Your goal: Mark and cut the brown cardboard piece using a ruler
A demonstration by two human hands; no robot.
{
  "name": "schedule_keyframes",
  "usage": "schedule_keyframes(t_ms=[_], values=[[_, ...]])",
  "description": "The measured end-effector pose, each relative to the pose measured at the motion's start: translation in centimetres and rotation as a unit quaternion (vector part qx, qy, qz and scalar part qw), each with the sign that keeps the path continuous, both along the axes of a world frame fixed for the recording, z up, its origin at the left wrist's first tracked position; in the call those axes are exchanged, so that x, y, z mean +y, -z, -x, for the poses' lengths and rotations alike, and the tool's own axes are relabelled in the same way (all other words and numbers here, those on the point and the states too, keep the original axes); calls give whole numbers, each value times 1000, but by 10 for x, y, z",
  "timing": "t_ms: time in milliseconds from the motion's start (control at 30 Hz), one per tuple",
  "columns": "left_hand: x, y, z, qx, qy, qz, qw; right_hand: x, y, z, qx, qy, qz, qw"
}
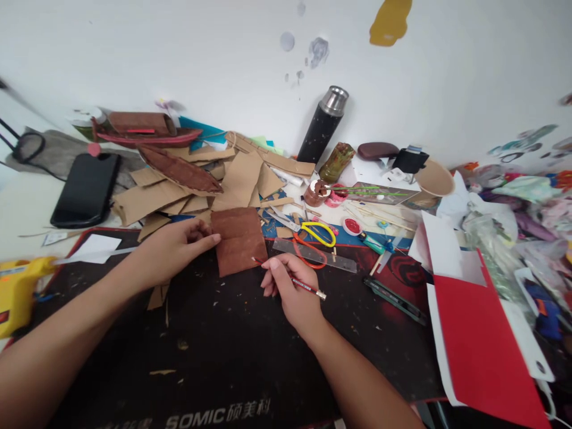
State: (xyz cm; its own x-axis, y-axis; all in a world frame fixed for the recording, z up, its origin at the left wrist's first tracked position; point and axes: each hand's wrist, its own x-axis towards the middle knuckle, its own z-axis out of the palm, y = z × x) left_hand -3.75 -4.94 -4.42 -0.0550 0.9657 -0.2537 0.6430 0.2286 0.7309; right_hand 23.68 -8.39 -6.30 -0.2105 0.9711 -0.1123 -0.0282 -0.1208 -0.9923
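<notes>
A brown-painted piece of cardboard (239, 243), roughly square, lies on the black mat in front of me. My left hand (192, 239) is at its left edge, thumb and fingers closed on that edge. In my right hand (290, 283) is a dark red pencil (302, 286), its tip near the lower right corner of the brown piece and its eraser end pointing right. Just beyond my right hand lie scissors (318, 232) with yellow and orange handles and a clear ruler (344, 262).
Cardboard scraps (236, 179) pile up behind, with a model boat (147, 131) at the back left. A black phone (84, 189) and yellow glue gun (20, 292) are leftward. A black thermos (324, 125) stands by the wall. Red paper (480, 339) and a dark green cutter (395, 300) lie right.
</notes>
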Motion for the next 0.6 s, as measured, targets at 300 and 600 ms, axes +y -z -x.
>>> schedule_keyframes(t_ms=[300, 600], values=[[-6, 6, -13, -114, -40, 45, 992, -1, 3, -1, 4, -6, -18, 1000], [-12, 10, -16, -75, -75, 24, 994, 2, 3, -3, -3, 24, -20, 1000]])
